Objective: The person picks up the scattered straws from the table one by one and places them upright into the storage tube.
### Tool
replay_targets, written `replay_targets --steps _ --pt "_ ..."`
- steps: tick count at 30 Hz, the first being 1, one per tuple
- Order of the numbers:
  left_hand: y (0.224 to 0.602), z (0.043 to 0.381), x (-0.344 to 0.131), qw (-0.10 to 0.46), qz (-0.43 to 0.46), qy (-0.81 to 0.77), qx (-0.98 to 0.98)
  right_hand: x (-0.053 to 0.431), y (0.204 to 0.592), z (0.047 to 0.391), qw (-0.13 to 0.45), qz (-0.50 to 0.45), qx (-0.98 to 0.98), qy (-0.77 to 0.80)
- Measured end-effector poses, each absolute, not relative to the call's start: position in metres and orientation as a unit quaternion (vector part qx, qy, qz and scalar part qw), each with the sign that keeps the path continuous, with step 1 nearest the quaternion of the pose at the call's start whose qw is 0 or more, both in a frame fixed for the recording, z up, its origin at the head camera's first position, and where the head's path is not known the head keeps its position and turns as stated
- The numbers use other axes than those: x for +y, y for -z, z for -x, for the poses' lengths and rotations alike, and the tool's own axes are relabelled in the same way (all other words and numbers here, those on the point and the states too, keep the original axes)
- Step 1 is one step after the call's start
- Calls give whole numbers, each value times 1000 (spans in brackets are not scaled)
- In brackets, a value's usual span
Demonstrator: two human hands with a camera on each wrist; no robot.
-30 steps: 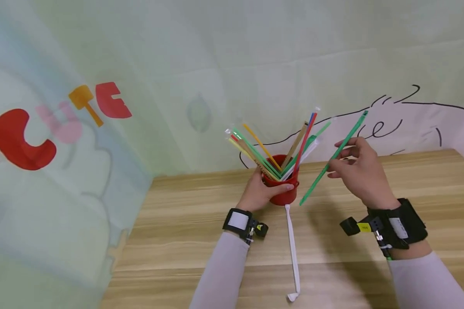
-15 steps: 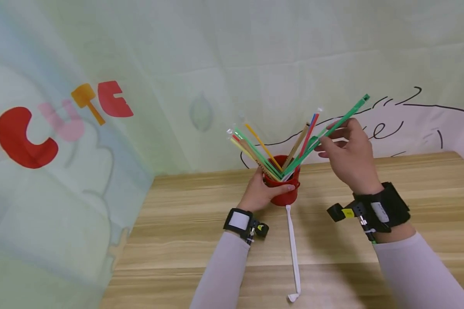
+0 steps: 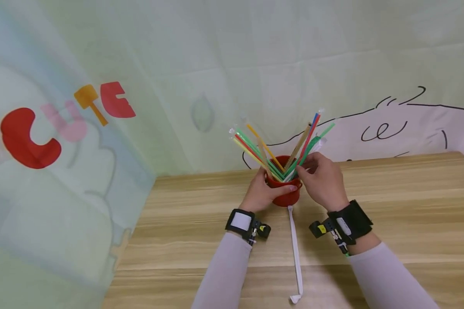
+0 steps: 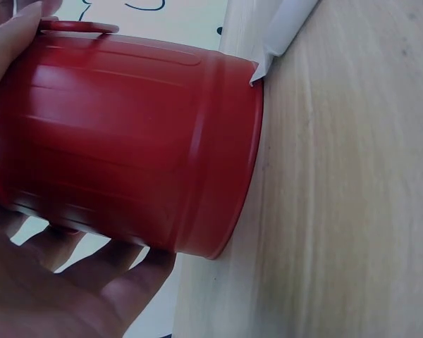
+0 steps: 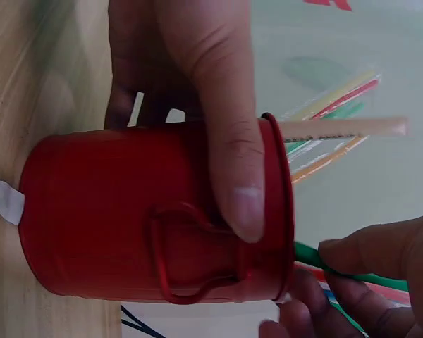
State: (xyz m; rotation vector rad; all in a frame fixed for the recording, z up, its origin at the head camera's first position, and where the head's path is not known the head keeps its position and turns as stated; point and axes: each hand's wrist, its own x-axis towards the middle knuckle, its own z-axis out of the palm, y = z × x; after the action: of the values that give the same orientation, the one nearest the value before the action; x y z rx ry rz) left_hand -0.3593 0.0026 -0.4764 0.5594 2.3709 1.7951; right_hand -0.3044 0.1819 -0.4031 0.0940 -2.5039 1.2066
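Observation:
A small red metal bucket [image 3: 287, 198] with a side handle stands upright on the table, filled with several drinking straws [image 3: 258, 151] that fan out left and right. My left hand [image 3: 258, 192] grips it, thumb across the front near the rim, and in the left wrist view the other fingers curl behind the bucket [image 4: 127, 134]. At its right side, my right hand [image 3: 326, 178] pinches a green straw [image 5: 309, 255] just above the rim. The straw's lower end is hidden inside the bucket.
A long thin white paper-wrapped straw [image 3: 295, 253] lies on the wooden table [image 3: 178, 240], running from the bucket's base toward the front. Behind the table hangs a pale printed backdrop [image 3: 170, 86] with coloured letters at the left.
My right hand has come in left and down from beside the bucket, bringing the green straw among the others in it. My left hand has kept its grip on the bucket.

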Motion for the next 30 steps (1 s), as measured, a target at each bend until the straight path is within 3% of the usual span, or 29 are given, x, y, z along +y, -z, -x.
replay_targets --steps 20,30 --pt "477 360 3 62 -178 -595 781 208 405 305 101 4 -868 -487" --pt "477 362 -1 52 -191 -567 799 183 443 327 26 -110 -802 -587"
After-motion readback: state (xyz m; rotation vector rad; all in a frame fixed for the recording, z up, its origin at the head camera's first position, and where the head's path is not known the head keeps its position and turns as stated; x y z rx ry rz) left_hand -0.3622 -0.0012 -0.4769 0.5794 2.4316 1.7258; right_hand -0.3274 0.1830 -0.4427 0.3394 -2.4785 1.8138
